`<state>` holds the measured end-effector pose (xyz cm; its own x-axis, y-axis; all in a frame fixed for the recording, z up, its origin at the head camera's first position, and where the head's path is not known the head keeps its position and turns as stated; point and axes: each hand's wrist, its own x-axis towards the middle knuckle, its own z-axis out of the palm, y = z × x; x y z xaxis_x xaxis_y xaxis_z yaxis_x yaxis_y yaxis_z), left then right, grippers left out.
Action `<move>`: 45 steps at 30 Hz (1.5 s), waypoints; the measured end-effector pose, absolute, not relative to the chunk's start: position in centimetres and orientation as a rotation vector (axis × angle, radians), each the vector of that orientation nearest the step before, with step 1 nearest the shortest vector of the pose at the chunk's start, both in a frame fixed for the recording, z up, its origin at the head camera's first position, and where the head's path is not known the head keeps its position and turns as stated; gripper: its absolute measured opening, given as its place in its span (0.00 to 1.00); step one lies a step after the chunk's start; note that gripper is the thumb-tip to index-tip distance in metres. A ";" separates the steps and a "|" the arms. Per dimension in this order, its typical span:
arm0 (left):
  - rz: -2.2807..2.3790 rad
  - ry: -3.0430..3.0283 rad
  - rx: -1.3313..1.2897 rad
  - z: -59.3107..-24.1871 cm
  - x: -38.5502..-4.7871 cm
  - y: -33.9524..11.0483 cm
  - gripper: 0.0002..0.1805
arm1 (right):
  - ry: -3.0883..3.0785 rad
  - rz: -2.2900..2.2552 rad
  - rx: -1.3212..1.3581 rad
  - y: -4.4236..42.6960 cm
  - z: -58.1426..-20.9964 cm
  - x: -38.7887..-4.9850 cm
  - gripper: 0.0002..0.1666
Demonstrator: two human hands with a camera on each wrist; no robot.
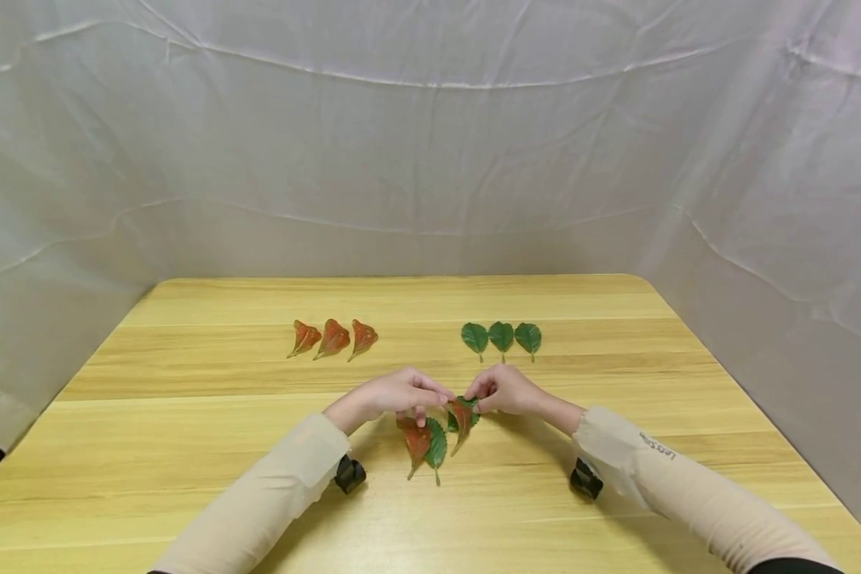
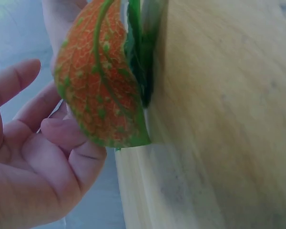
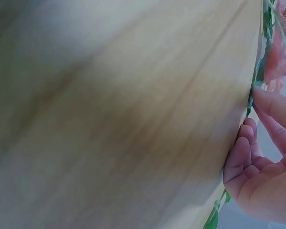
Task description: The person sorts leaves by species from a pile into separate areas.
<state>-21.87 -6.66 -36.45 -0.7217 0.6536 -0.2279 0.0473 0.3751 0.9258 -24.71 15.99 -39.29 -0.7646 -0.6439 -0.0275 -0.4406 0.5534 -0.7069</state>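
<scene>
Near the middle of the table, my left hand (image 1: 400, 393) (image 2: 43, 176) pinches the top of a red leaf (image 1: 462, 416) between thumb and forefinger. That leaf overlaps a green leaf (image 1: 475, 417), whose upper right edge my right hand (image 1: 513, 391) (image 3: 271, 179) pinches. Just to the left, below my left hand's lower fingers, lie another red leaf (image 1: 417, 443) and a green leaf (image 1: 437, 444), side by side and overlapping, stems towards me. A red leaf (image 2: 100, 81) with green spots fills the upper part of the left wrist view, partly covering the fingers.
Farther back on the wooden table (image 1: 208, 446) stand two rows: three red leaves (image 1: 334, 338) at left and three green leaves (image 1: 501, 336) at right. Pale cloth (image 1: 416, 159) hangs behind and at both sides. A black wrist device (image 1: 349, 473) sits under the left sleeve, another (image 1: 586, 480) under the right.
</scene>
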 end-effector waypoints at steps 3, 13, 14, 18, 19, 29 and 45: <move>1.436 2.091 0.572 -36.3 -21.9 -6.7 0.16 | 2.513 -1.027 -0.883 16.0 -39.2 -24.7 0.07; 1.780 1.986 0.442 -35.8 -22.2 -6.4 0.16 | 2.530 -1.014 -0.873 16.0 -39.3 -24.8 0.05; 1.811 1.978 0.426 -35.7 -22.2 -6.3 0.16 | 2.524 -1.021 -0.879 16.0 -39.3 -24.8 0.04; 1.901 1.968 0.352 -35.4 -22.3 -6.5 0.15 | 2.500 -1.050 -0.892 16.0 -39.4 -24.8 0.07; 1.919 1.966 0.338 -35.3 -22.4 -6.6 0.15 | 2.497 -1.055 -0.891 16.1 -39.4 -24.8 0.08; 1.921 2.165 0.370 -34.9 -22.6 -8.4 0.12 | 2.521 -1.029 -0.881 16.0 -39.2 -24.8 0.07; 1.733 2.472 0.260 -36.1 -22.8 -14.2 0.11 | 2.525 -1.029 -0.864 16.0 -39.3 -24.6 0.07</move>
